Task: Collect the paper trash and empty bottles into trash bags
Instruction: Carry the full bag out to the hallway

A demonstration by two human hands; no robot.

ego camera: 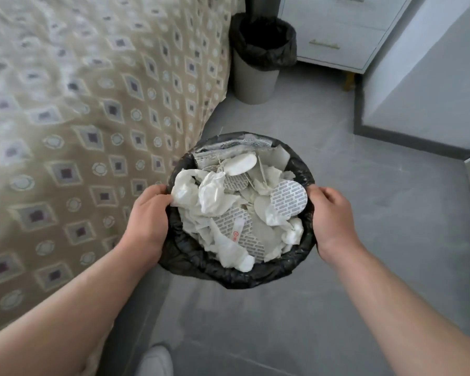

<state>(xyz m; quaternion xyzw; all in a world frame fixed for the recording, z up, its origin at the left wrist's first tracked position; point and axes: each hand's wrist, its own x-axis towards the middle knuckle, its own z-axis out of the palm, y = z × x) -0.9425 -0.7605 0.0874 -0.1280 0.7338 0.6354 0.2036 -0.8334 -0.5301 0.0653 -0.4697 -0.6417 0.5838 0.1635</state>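
A: How are the arms posed?
B: Both bare forearms reach forward from the lower corners, converging slightly.
A: And the left hand [147, 218]?
B: Back of hand up, fingers [158, 189] curled over a rim at its left side, clasping it.
A: The right hand [334, 218]?
B: Mirrored, with its fingers [319, 192] bent in a closed grasp on the opposite side

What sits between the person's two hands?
In the head view, a black-lined bin full of crumpled white paper, between left hand and right hand.
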